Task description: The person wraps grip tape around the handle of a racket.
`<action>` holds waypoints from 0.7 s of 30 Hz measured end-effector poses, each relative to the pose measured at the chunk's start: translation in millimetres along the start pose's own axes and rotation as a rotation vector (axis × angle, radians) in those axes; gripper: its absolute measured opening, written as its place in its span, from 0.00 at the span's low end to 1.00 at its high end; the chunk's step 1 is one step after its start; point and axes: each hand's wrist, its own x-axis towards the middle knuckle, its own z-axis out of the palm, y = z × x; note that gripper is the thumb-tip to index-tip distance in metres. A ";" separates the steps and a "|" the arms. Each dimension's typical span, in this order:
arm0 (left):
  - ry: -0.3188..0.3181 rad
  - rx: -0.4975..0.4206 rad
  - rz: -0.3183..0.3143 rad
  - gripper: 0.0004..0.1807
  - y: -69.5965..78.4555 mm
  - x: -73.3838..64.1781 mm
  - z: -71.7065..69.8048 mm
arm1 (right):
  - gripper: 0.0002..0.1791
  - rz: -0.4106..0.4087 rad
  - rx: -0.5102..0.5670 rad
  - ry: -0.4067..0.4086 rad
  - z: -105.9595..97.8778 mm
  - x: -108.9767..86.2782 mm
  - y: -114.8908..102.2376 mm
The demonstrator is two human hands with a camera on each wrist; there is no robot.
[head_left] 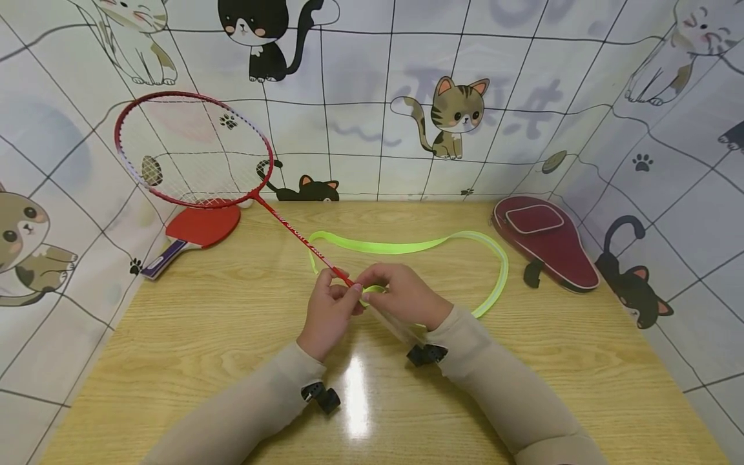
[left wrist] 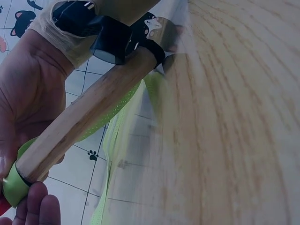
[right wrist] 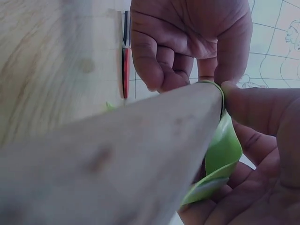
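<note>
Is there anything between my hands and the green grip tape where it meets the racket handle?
Nothing visible. The left hand grips the badminton racket at the top of its bare wooden handle. The right hand pinches the green grip tape against that handle. The loose tape loops across the table, clear of the paddle case.

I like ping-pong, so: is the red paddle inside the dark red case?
No, the red paddle lies bare on the table's left side, far from the dark red case on the right.

bare pale wooden racket handle (left wrist: 84,117): matt, smooth | neon-green perforated grip tape (head_left: 407,246): glossy plastic | light wood-grain table (head_left: 232,336): glossy
</note>
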 end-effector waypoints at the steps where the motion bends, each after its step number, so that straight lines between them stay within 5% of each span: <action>1: 0.000 0.003 0.002 0.14 0.2 0.1 0.0 | 0.13 -0.001 0.000 -0.002 -0.5 0.1 0.6; 21: 0.001 -0.025 0.005 0.11 0.6 0.3 -1.0 | 0.13 0.050 -0.030 -0.005 -10.1 -0.1 -0.4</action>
